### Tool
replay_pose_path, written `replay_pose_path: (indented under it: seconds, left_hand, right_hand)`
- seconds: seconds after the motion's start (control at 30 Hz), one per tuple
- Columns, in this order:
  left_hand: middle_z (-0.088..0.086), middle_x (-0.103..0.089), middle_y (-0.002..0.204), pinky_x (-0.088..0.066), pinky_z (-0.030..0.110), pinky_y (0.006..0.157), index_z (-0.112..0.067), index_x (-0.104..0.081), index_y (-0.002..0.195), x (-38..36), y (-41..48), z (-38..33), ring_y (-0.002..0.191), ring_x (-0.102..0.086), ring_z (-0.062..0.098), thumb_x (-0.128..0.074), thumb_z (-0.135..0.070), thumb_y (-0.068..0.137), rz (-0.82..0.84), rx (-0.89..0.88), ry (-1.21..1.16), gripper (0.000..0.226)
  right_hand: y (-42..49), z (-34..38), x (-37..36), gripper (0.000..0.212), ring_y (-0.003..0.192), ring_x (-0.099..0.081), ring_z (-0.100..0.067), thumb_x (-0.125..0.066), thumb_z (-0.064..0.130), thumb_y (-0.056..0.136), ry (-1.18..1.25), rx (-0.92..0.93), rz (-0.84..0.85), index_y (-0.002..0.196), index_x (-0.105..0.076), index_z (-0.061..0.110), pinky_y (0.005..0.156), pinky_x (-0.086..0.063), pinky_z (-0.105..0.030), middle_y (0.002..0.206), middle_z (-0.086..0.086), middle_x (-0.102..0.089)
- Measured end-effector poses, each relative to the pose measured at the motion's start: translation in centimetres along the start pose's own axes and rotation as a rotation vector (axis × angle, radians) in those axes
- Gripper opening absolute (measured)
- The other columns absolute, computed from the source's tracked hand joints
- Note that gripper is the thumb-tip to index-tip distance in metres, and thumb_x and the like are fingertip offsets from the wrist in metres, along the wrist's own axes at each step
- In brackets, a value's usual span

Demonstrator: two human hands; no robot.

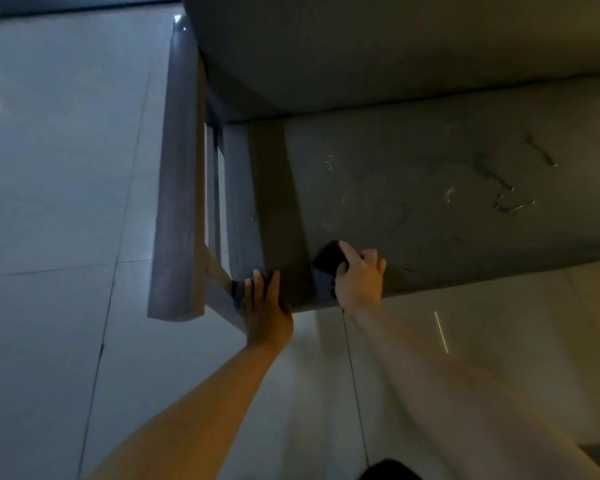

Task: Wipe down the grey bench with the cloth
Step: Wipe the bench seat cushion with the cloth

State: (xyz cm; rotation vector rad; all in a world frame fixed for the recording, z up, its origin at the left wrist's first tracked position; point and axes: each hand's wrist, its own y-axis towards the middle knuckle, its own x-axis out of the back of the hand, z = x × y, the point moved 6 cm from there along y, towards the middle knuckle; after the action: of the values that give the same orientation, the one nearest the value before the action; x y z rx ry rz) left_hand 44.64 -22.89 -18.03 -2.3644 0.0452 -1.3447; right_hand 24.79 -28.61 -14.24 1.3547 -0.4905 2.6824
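Head view. Bench (430, 202): grey seat with backrest above and an armrest (177, 202) at its left end, standing on a pale tiled floor (49, 168). Cloth (328, 259): dark, bunched, lying on the seat near the front edge, left of centre. Right hand (359, 280): fingers curled over the cloth, gripping it against the seat. Left hand (265, 306): fingers straight, resting on the seat's front left corner, holding nothing. Wet streaks (506, 195) on the seat, well right of the cloth.
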Motion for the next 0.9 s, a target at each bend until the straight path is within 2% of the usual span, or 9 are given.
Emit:
replay_pose_path:
  seconds: [0.13, 0.23, 0.4, 0.47, 0.53, 0.6, 0.67, 0.8, 0.9]
  left_hand:
    - [0.005, -0.028, 0.165, -0.018, 0.052, 0.124, -0.017, -0.036, 0.156, -0.9, -0.8, 2.4, 0.153, -0.018, 0.028, -0.064, -0.029, 0.097, -0.251, -0.178, -0.061, 0.066]
    - [0.003, -0.032, 0.163, -0.021, 0.049, 0.123, -0.019, -0.034, 0.156, -0.5, -0.5, 2.9, 0.152, -0.023, 0.026, -0.065, -0.034, 0.095, -0.296, -0.204, -0.089, 0.07]
    - [0.012, -0.037, 0.159, -0.023, 0.044, 0.124, -0.009, -0.038, 0.151, -0.5, 0.1, 4.0, 0.149, -0.031, 0.03, -0.054, -0.053, 0.094, -0.363, -0.293, -0.029, 0.074]
    - [0.014, -0.038, 0.157, -0.022, 0.044, 0.124, -0.006, -0.039, 0.151, -0.8, 0.5, 4.2, 0.148, -0.032, 0.032, -0.056, -0.051, 0.094, -0.389, -0.329, 0.035, 0.075]
    - [0.016, -0.029, 0.162, -0.023, 0.049, 0.121, -0.01, -0.031, 0.156, -1.0, 0.0, 3.7, 0.151, -0.023, 0.036, -0.058, -0.047, 0.097, -0.389, -0.323, 0.05, 0.074]
    - [0.013, -0.009, 0.168, -0.017, 0.052, 0.122, -0.021, -0.017, 0.161, -1.6, -0.5, 3.4, 0.155, -0.005, 0.034, -0.045, -0.048, 0.103, -0.373, -0.285, 0.074, 0.069]
    - [0.008, 0.003, 0.169, -0.011, 0.052, 0.123, -0.028, -0.009, 0.161, -1.9, -0.7, 3.3, 0.155, 0.005, 0.031, -0.036, -0.05, 0.104, -0.355, -0.267, 0.086, 0.067]
    - [0.006, 0.001, 0.169, -0.013, 0.051, 0.123, -0.028, -0.008, 0.161, -1.6, -0.4, 3.7, 0.156, 0.004, 0.029, -0.035, -0.053, 0.104, -0.335, -0.264, 0.111, 0.068]
    - [0.007, 0.001, 0.169, -0.012, 0.05, 0.123, -0.027, -0.009, 0.161, -1.4, -0.2, 3.6, 0.156, 0.004, 0.029, -0.036, -0.052, 0.104, -0.318, -0.267, 0.121, 0.068]
  right_hand:
    - [-0.6, -2.7, -1.5, 0.046, 0.124, -0.037, -0.035, -0.047, 0.031, 0.105, -0.087, -0.016, -0.219, 0.151, -0.046, 0.029, 0.105, -0.033, -0.051, 0.136, -0.011, -0.046]
    - [-1.5, -1.6, -3.2, 0.046, 0.128, -0.037, -0.034, -0.044, 0.035, 0.106, -0.052, 0.002, -0.225, 0.151, -0.044, 0.027, 0.106, -0.03, -0.054, 0.139, -0.011, -0.047]
    - [-5.4, 3.2, -7.4, 0.048, 0.123, -0.038, -0.027, -0.048, 0.035, 0.103, -0.102, 0.451, -0.04, 0.151, -0.044, 0.031, 0.106, -0.029, -0.047, 0.128, -0.003, -0.046]
    - [-6.3, 4.1, -7.7, 0.049, 0.119, -0.038, -0.026, -0.049, 0.035, 0.102, -0.229, 0.615, -0.028, 0.151, -0.042, 0.035, 0.104, -0.03, -0.045, 0.126, -0.003, -0.043]
    - [-5.9, 3.5, -7.0, 0.049, 0.116, -0.037, -0.025, -0.047, 0.034, 0.103, -0.324, 0.669, -0.055, 0.151, -0.04, 0.038, 0.101, -0.029, -0.043, 0.125, -0.003, -0.042]
    - [-4.9, 1.5, -5.5, 0.047, 0.112, -0.038, -0.023, -0.045, 0.032, 0.103, -0.312, 0.586, -0.156, 0.149, -0.044, 0.037, 0.099, -0.031, -0.044, 0.12, -0.002, -0.042]
    - [-3.2, -0.9, -3.5, 0.045, 0.109, -0.039, -0.025, -0.045, 0.029, 0.102, -0.267, 0.418, -0.257, 0.146, -0.049, 0.035, 0.099, -0.034, -0.047, 0.117, -0.004, -0.042]
    - [-0.7, -3.2, -0.9, 0.042, 0.118, -0.036, -0.033, -0.045, 0.024, 0.101, -0.188, 0.102, -0.296, 0.141, -0.053, 0.03, 0.104, -0.029, -0.052, 0.123, -0.01, -0.042]
    - [-1.8, -1.6, -1.9, 0.032, 0.122, -0.04, -0.033, -0.047, 0.025, 0.1, -0.166, 0.094, -0.285, 0.13, -0.058, 0.025, 0.105, -0.03, -0.052, 0.126, -0.011, -0.047]
